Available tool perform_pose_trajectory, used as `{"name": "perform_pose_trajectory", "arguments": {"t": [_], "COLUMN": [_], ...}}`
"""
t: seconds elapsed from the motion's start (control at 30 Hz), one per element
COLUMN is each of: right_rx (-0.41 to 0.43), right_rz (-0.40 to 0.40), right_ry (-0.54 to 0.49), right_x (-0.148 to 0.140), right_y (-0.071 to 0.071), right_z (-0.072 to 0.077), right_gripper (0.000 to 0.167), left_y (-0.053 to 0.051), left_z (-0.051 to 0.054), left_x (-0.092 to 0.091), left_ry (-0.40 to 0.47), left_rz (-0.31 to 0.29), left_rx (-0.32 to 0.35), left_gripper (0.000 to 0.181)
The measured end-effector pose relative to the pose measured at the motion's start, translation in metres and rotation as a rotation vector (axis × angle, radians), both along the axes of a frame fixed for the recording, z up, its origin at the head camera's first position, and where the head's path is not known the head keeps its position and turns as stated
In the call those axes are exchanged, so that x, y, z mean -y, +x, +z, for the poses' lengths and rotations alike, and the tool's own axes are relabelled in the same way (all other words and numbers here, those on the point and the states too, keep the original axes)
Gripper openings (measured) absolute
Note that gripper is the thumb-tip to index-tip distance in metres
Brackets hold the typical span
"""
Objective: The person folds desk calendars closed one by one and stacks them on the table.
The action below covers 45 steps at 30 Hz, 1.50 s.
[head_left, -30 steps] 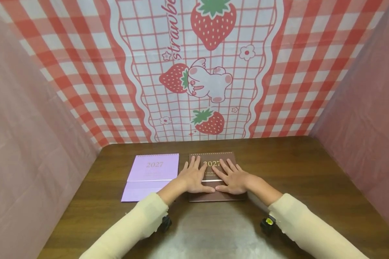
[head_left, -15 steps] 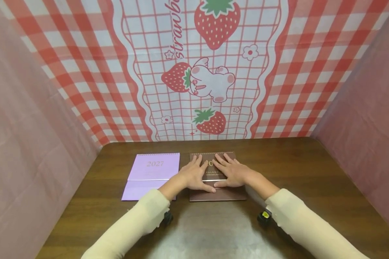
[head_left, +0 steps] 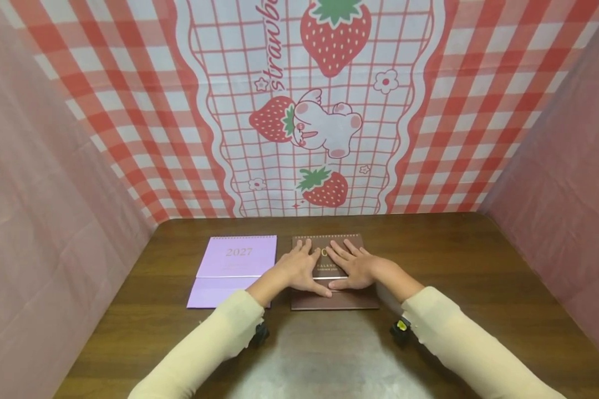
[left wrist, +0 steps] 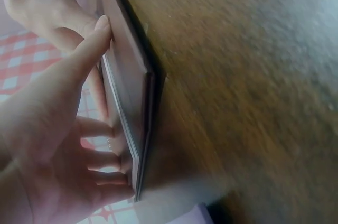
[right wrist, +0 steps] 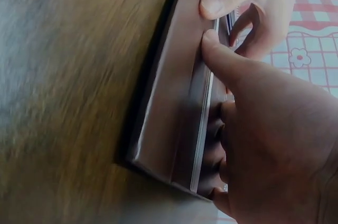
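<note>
A brown 2027 desk calendar (head_left: 349, 301) lies flat on the table, its spiral binding toward the back. My left hand (head_left: 297, 270) rests on its left half with fingers spread, the thumb pointing inward. On the right half lies my right hand (head_left: 355, 266), fingers straight and covering part of the gold year. The two thumbs nearly meet near the pale page edge. In the left wrist view, the calendar (left wrist: 125, 71) shows edge-on under the left hand (left wrist: 47, 118). The right wrist view has the right hand (right wrist: 280, 113) touching the calendar's cover (right wrist: 169, 108) with thumb and fingertips.
A lilac 2027 desk calendar (head_left: 237, 263) lies to the left of the brown one, partly behind the left forearm. The wooden table (head_left: 454, 260) ends at a strawberry-print checked cloth (head_left: 329, 127). Pink cloth (head_left: 559, 166) hangs at both sides.
My right hand has slid slightly up and inward over the brown calendar, covering more of its year. The left hand stays about in place. The view has shifted slightly.
</note>
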State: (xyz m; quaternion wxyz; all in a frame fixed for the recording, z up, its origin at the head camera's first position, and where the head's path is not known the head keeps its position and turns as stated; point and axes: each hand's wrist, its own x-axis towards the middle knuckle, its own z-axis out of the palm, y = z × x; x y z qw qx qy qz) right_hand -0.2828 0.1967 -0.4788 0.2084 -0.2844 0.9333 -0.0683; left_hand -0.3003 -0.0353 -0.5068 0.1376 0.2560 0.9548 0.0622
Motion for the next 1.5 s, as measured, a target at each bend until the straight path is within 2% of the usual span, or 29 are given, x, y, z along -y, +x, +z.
{"name": "perform_pose_trajectory", "arguments": {"t": [0.13,0.37,0.47,0.5,0.57,0.7,0.77,0.9,0.97,1.03,1.13,1.2,1.3,1.4,1.5], "right_rx": [0.008,-0.016,-0.020,-0.024,-0.024,-0.038,-0.051,-0.134,-0.234,-0.289,-0.326,-0.289,-0.289,-0.281,-0.259], "right_rz": [-0.002,-0.031,-0.031,-0.029,-0.029,-0.055,-0.089,-0.149,-0.133,-0.132,-0.168,-0.229,-0.321,-0.392,-0.425], "right_ry": [0.017,-0.009,-0.022,-0.031,-0.069,-0.166,-0.199,-0.261,-0.321,-0.389,-0.487,-0.531,-0.537,-0.516,-0.507], "right_x": [0.001,-0.003,-0.003,-0.004,-0.002,-0.002,-0.003,-0.013,-0.026,-0.033,-0.044,-0.045,-0.053,-0.060,-0.063], "right_y": [0.001,-0.009,-0.012,-0.013,-0.007,0.011,0.019,0.020,0.010,0.007,0.002,0.005,-0.006,-0.015,-0.019], "right_z": [0.004,-0.012,-0.018,-0.019,-0.012,0.011,0.023,0.027,0.010,0.005,-0.005,-0.001,-0.023,-0.043,-0.054], "right_gripper": [0.112,0.112,0.113,0.114,0.110,0.099,0.093,0.084,0.080,0.075,0.074,0.077,0.085,0.094,0.099], "left_y": [0.001,0.003,0.002,0.008,0.013,0.029,0.026,0.019,0.015,0.012,0.010,0.009,0.009,0.008,0.006], "left_z": [0.003,0.009,0.005,0.012,0.015,0.028,0.020,0.007,-0.001,-0.004,-0.007,-0.007,-0.006,-0.007,-0.008], "left_x": [-0.002,-0.002,0.002,0.002,0.005,0.010,0.014,0.024,0.030,0.035,0.042,0.045,0.049,0.051,0.052], "left_ry": [-0.001,0.013,0.051,0.058,0.100,0.167,0.201,0.251,0.285,0.309,0.357,0.400,0.478,0.571,0.640], "left_rz": [0.011,0.035,0.039,0.042,0.045,0.030,0.023,0.047,0.065,0.085,0.119,0.149,0.221,0.313,0.381], "left_rx": [-0.003,-0.004,0.017,0.019,0.025,0.002,-0.015,-0.049,-0.063,-0.061,-0.077,-0.093,-0.097,-0.037,0.029], "left_gripper": [0.142,0.138,0.136,0.133,0.129,0.118,0.116,0.105,0.100,0.096,0.091,0.086,0.081,0.077,0.075]}}
